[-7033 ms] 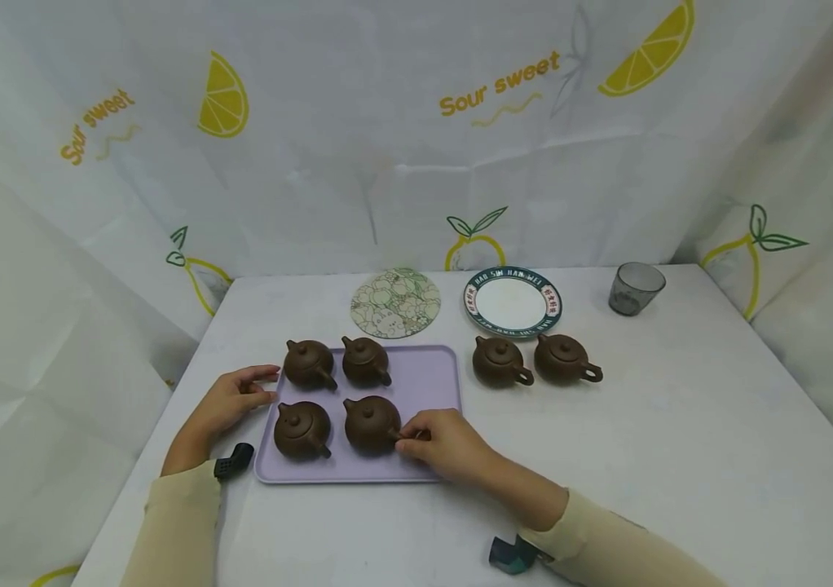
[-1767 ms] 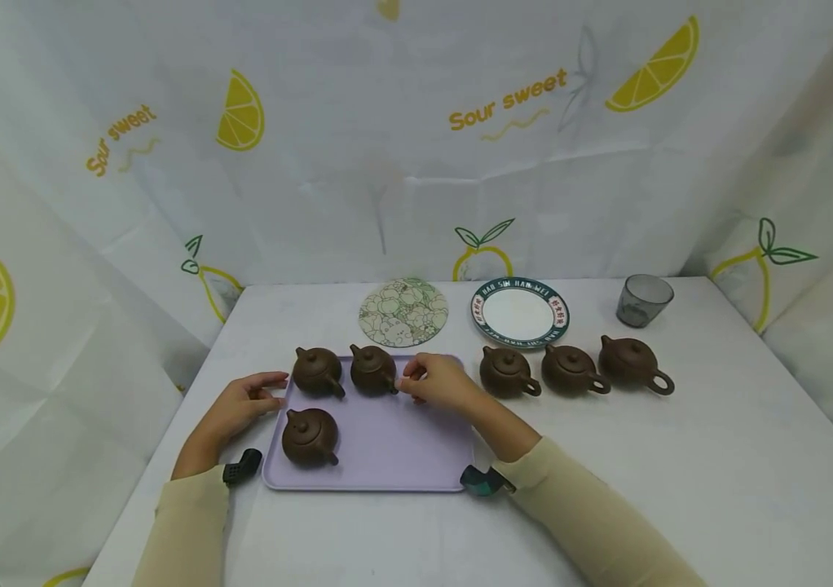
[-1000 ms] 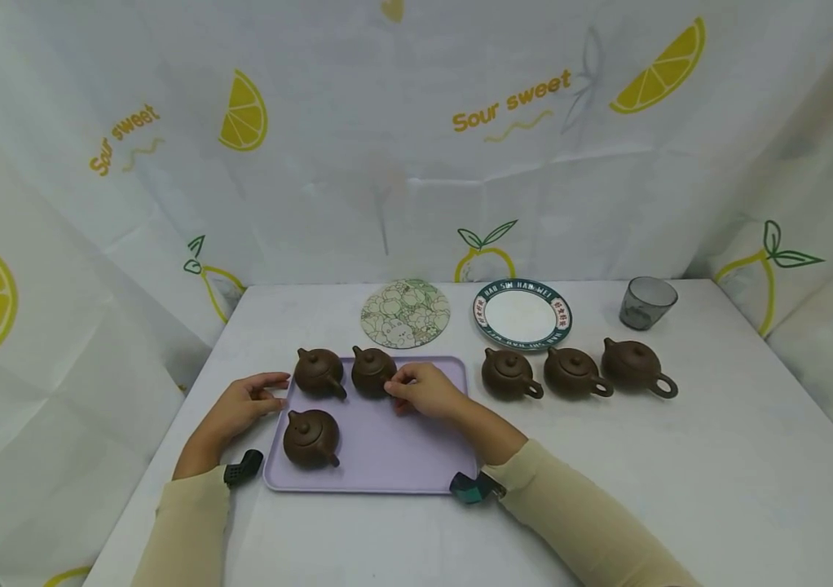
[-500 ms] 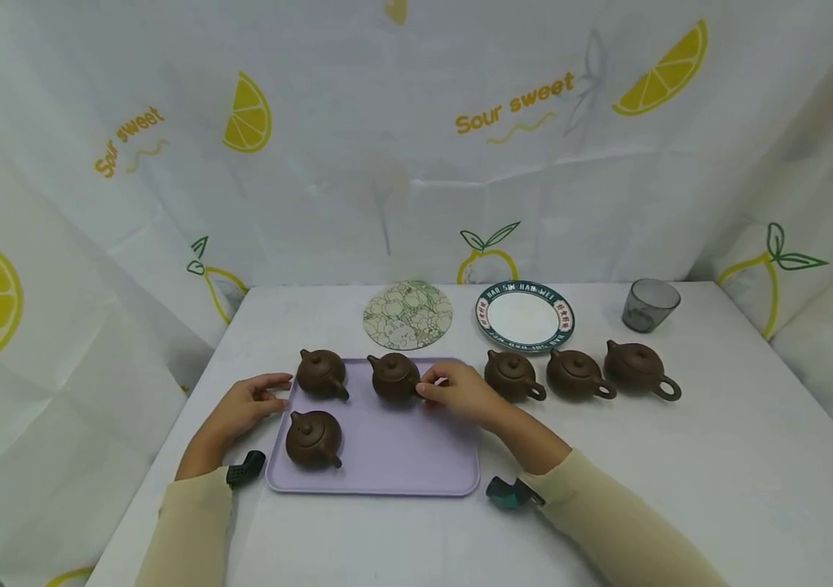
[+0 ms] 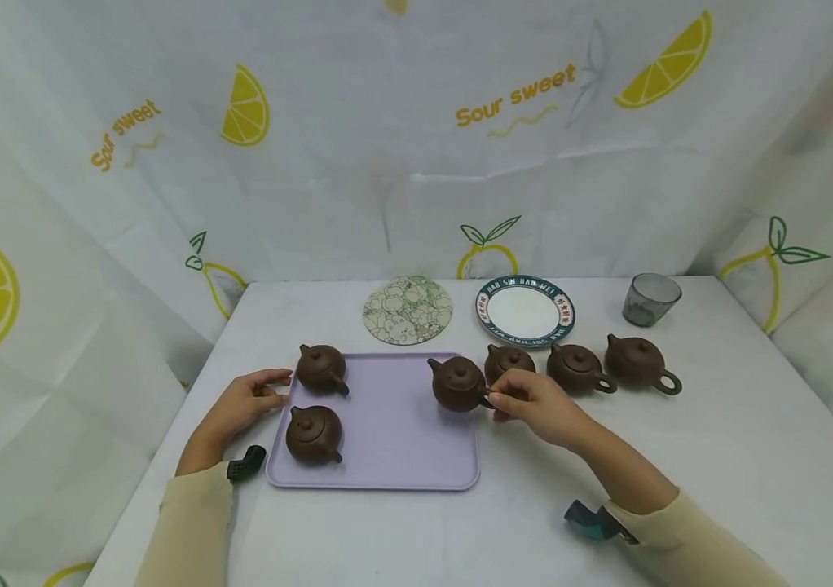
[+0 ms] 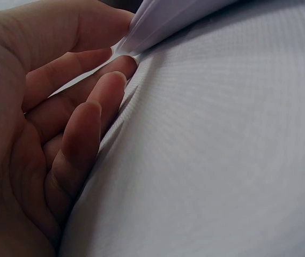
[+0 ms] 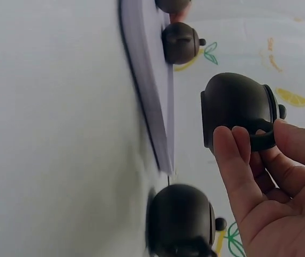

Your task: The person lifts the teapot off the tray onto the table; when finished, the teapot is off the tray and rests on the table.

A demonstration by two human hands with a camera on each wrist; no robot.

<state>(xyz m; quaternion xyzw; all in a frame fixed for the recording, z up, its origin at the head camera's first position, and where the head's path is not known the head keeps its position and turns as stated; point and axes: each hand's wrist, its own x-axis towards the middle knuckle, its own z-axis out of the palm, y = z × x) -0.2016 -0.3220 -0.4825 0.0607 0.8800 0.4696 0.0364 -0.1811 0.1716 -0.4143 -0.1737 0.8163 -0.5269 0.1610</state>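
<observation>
My right hand (image 5: 543,408) pinches the handle of a small brown teapot (image 5: 458,384), holding it over the tray's right edge. In the right wrist view this teapot (image 7: 235,104) hangs in the air, clear of the tray, its handle between thumb and fingers. The lilac tray (image 5: 398,444) carries two more brown teapots on its left side, one at the back (image 5: 321,368) and one in front (image 5: 313,434). My left hand (image 5: 240,403) lies at the tray's left edge with relaxed fingers; in the left wrist view the thumb (image 6: 101,27) touches the rim.
Three brown teapots stand in a row right of the tray: one (image 5: 508,359) partly behind my right hand, a middle one (image 5: 575,368) and an outer one (image 5: 635,361). Behind are a round patterned mat (image 5: 407,311), a green-rimmed plate (image 5: 525,337) and a grey glass (image 5: 651,299).
Two teapots have left the tray's front and back; one now stands at the row's right end, the other is carried rightward in my right hand. My left hand stays at the tray.
</observation>
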